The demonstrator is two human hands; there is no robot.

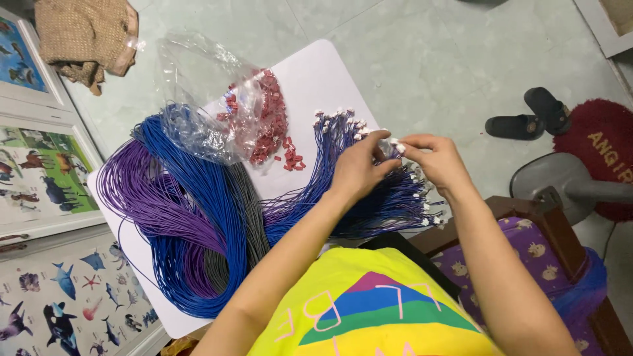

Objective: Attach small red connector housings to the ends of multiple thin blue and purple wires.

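Note:
My left hand (359, 165) and my right hand (435, 161) meet over a fanned bundle of blue wires (330, 191) tipped with small white connectors (339, 117). Both hands pinch wire ends between thumb and fingers, holding one white connector (394, 142) between them. The wires lie on a white table (316, 76). A pile of small red plastic housings (271, 122) sits just left of my hands, partly under a clear plastic bag (198, 99).
Thick coils of blue (191, 217), purple (142, 198) and grey (247, 211) wire cover the table's left half. Animal picture boards (39, 171) lie at the left, a brown cloth (82, 33) at top left. Black sandals (527, 115), a red mat (603, 148) and a fan base (560, 178) are on the right.

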